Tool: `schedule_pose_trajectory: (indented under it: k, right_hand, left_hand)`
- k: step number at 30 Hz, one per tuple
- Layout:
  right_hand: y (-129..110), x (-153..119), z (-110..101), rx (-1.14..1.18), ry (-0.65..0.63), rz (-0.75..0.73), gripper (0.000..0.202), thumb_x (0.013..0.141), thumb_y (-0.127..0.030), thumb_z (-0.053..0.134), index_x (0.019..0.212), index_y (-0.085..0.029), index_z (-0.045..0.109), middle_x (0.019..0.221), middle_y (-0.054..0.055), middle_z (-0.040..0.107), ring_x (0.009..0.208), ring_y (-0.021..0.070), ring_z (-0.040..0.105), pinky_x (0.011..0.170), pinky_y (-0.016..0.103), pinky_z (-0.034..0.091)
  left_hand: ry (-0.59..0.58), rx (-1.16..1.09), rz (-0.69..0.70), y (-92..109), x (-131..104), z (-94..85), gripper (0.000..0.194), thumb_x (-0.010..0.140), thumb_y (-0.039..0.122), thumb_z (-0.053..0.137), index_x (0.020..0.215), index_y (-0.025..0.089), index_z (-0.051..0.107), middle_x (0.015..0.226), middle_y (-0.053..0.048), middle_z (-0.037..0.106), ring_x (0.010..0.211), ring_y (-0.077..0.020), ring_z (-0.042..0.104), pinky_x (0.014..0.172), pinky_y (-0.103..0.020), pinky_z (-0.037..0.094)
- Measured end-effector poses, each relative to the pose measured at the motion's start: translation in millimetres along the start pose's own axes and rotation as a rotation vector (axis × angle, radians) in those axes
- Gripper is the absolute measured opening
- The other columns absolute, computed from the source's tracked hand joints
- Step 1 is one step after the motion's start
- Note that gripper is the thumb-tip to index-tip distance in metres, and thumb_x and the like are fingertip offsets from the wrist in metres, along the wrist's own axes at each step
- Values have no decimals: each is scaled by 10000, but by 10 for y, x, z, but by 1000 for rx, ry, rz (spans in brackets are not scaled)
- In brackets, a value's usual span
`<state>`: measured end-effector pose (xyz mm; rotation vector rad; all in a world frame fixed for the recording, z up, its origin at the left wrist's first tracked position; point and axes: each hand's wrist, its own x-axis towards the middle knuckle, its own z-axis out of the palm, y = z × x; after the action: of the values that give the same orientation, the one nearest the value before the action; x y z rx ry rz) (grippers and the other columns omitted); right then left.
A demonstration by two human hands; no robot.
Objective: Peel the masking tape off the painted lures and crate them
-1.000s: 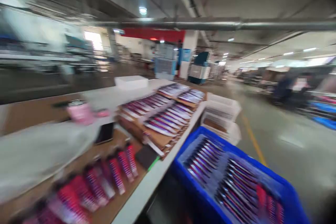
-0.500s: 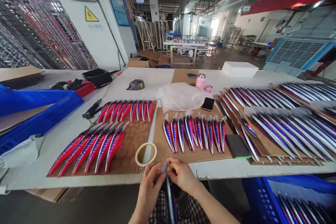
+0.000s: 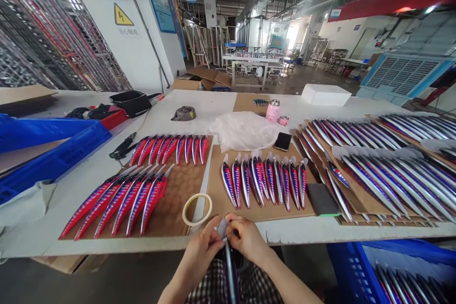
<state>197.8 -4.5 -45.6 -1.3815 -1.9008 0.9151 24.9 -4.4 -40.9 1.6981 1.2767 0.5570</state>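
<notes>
At the bottom centre of the frame, a long, dark, silvery lure (image 3: 231, 278) lies below the fingertips, its long axis running from its clear lip (image 3: 222, 228) almost straight down to the bottom edge, leaning slightly right. The left hand (image 3: 202, 248) pinches the lip from the left and the right hand (image 3: 251, 241) closes its fingers at the same end from the right (neither looks clearly nearer), while a tape ring (image 3: 185, 213) lies on the surface (image 3: 149, 245) just beyond the left fingers.
</notes>
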Motion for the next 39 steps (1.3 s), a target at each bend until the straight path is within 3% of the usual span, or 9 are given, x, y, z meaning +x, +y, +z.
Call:
schedule_pose_trajectory:
  k: [4,8,18,23,26,30,33,39]
  right_hand:
    - [-11,6,-8,11,-9,-8,187,718,-19,550,683,-192,613,994,21,672,894,159,644,794,222,456]
    - [-23,10,1,8,-14,-8,176,717,-24,555,675,-189,599,987,14,664,870,155,646,773,216,450]
    - [-27,1,-61,6,-61,-11,165,722,-57,548,730,-205,621,1022,20,664,978,180,631,847,237,446]
    - [13,-7,58,-23,36,38,173,718,-45,547,709,-200,624,1041,32,658,926,180,643,804,246,455]
    - [51,-38,113,17,78,-2,216,713,-12,531,724,-204,631,1020,34,658,960,177,632,815,243,450]
    - [59,-64,98,63,95,-29,240,708,13,528,726,-202,633,1021,29,645,952,164,629,821,232,446]
    - [42,-64,78,59,91,-31,245,713,16,526,708,-204,634,985,19,644,917,154,633,793,222,446]
    - [63,-58,110,67,115,-37,234,718,16,551,713,-198,644,1013,30,656,921,158,640,799,228,453]
  left_hand:
    - [-18,81,-20,70,7,-1,143,791,260,483,869,202,587,711,9,625,696,-182,587,670,-270,398]
    - [45,174,-28,122,-7,24,123,816,262,453,745,212,538,693,10,605,687,-181,572,652,-268,375]
    - [97,245,-25,99,-11,93,168,868,266,420,746,209,521,734,-1,596,715,-182,579,672,-282,384]
    - [87,202,57,37,-16,56,170,869,258,436,785,216,578,806,-14,597,810,-195,588,748,-310,428]
    - [187,174,108,-46,2,69,179,864,262,452,842,245,630,986,-31,579,923,-202,581,821,-330,448]
    - [378,141,80,-141,13,128,109,819,310,553,857,245,632,1036,-34,545,833,-187,592,746,-314,490]
    - [335,168,120,-150,-7,143,141,843,331,543,787,244,638,937,-24,572,836,-192,603,743,-308,494]
    - [294,224,233,-104,-54,117,155,861,278,521,869,275,676,952,-21,603,886,-180,617,781,-283,504]
